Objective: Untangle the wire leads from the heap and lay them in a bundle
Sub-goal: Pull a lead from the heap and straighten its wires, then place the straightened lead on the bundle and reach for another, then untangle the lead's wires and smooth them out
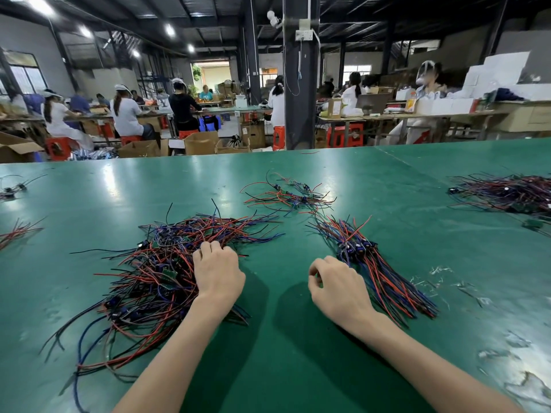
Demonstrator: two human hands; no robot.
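Observation:
A tangled heap of red, blue and black wire leads [155,275] with small green boards lies on the green table [283,353] at the left. My left hand [216,274] lies on the heap's right edge, its fingers curled down into the wires. A straightened bundle of leads [372,263] lies to the right, running from far left to near right. My right hand [337,286] hovers just left of the bundle, fingers loosely curled, thumb near the forefinger, with nothing seen in it.
A smaller loose pile of leads [289,193] lies farther back at the centre. Another big heap [507,193] sits far right, and small wire groups [18,231] at the left edge. Scraps of clear tape [512,353] litter the near right. Workers sit beyond the table.

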